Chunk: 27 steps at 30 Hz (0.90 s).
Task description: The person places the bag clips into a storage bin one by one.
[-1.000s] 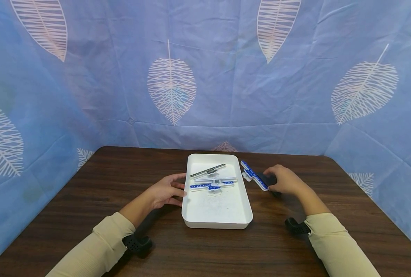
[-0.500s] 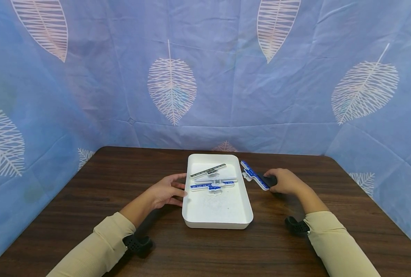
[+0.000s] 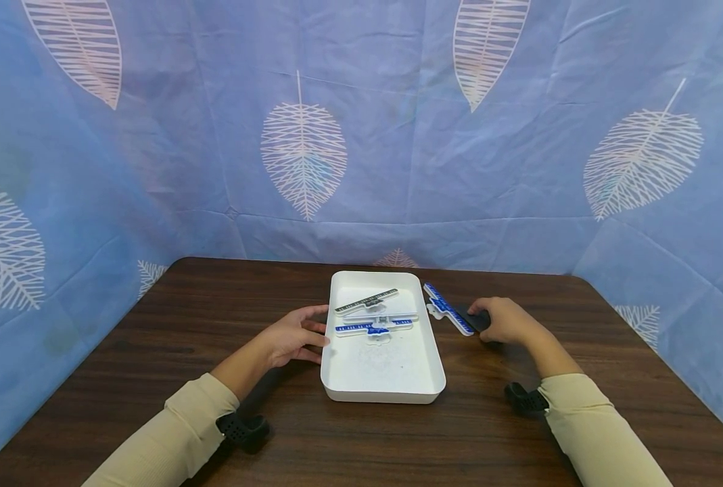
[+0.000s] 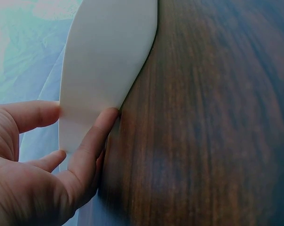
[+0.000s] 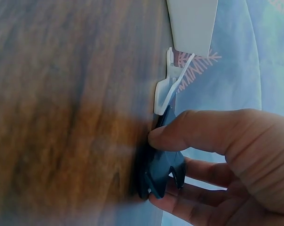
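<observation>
A white tray (image 3: 379, 372) holds several ruler-edged clips, among them a black-and-white clip (image 3: 367, 302) and a blue-and-white clip (image 3: 358, 329). My left hand (image 3: 291, 336) lies against the tray's left side; the left wrist view has its fingertips touching the outer wall (image 4: 104, 52). To the right of the tray, another blue-and-white clip (image 3: 448, 310) lies slanted on the table. Just beside that clip, my right hand (image 3: 504, 320) holds a dark, flat piece with a notched end (image 5: 163, 167) between thumb and fingers, low at the tabletop. Part of that piece is hidden by the hand.
The brown wood-grain table (image 3: 361, 439) ends at a blue leaf-print cloth (image 3: 373, 176) hanging behind and at both sides. In the right wrist view, the white clip (image 5: 163, 92) and the tray's wall (image 5: 193, 23) lie beyond the held piece.
My right hand has shifted slightly, and more of the dark piece shows beside the blue clip. The left hand and the tray stay where they were.
</observation>
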### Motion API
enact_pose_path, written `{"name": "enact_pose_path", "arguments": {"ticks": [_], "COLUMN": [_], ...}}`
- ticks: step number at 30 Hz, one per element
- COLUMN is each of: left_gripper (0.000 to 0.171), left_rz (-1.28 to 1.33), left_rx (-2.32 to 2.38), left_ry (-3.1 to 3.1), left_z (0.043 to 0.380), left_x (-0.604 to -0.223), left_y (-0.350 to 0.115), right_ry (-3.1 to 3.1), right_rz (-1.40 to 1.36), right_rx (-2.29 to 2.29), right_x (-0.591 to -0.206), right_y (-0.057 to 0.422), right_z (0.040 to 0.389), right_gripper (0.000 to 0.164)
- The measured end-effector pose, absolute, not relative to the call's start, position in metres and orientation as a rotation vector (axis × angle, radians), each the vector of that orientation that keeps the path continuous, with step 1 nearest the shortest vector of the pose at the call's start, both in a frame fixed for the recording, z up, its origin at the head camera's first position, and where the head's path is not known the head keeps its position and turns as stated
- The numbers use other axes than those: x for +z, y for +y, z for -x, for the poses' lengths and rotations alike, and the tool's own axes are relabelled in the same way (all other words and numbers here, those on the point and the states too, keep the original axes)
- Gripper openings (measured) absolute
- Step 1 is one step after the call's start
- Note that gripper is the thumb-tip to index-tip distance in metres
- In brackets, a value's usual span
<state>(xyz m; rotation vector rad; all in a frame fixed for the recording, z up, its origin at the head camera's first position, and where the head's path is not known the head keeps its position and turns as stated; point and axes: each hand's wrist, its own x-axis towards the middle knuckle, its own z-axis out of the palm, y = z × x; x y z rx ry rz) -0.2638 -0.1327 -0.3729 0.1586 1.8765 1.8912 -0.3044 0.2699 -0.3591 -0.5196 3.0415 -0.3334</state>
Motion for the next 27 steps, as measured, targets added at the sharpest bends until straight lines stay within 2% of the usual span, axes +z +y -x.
{"name": "enact_pose_path", "arguments": {"ticks": [27], "left_gripper": [0.074], "left_rz": [-0.157], "left_rx": [1.904], "left_ry": [1.866], "left_z": [0.267], "left_x": [-0.378], "left_y": [-0.133], "right_ry": [3.055], "right_rz": [0.613], "right_rx": [-0.361], "right_x": [-0.346], "right_y": [0.272], "right_z": [0.291], "right_gripper": [0.045]}}
